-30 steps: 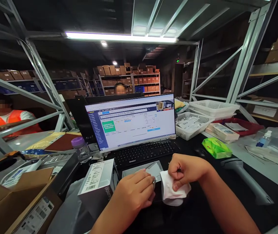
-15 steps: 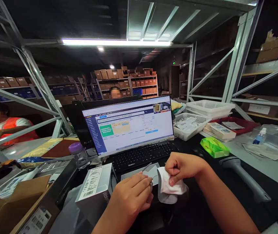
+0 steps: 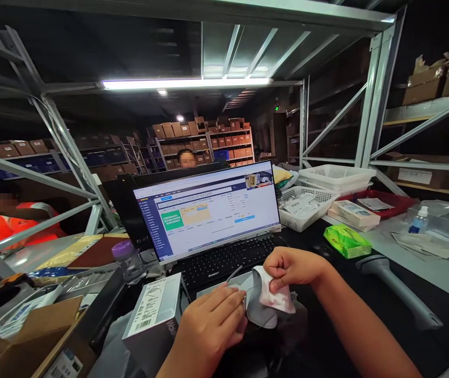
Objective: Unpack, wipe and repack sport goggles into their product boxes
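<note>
My left hand (image 3: 214,323) is closed on what looks like a pair of thin-framed glasses (image 3: 235,273); a slim grey arm sticks up past my fingers, and most of the frame is hidden. My right hand (image 3: 287,270) pinches a crumpled white tissue (image 3: 275,294). The tissue lies against a grey, rounded piece (image 3: 262,313), perhaps a lens or cloth; I cannot tell which. Left of my left hand stands a white-and-grey box (image 3: 153,310) with a printed label. Behind my hands is a shallow pale tray or lid (image 3: 204,292), partly covered by them.
A monitor (image 3: 212,231) and black keyboard (image 3: 224,262) stand ahead. To the right are a green packet (image 3: 346,241), a grey handheld scanner (image 3: 399,291) and white baskets (image 3: 306,207). An open carton (image 3: 23,338) and a purple-capped bottle (image 3: 125,260) are left. A co-worker in an orange vest (image 3: 23,223) sits beyond.
My right hand and the tissue have shifted slightly left, and more of the grey piece shows below the tissue. My view has tilted up a little. The co-worker's arm has risen.
</note>
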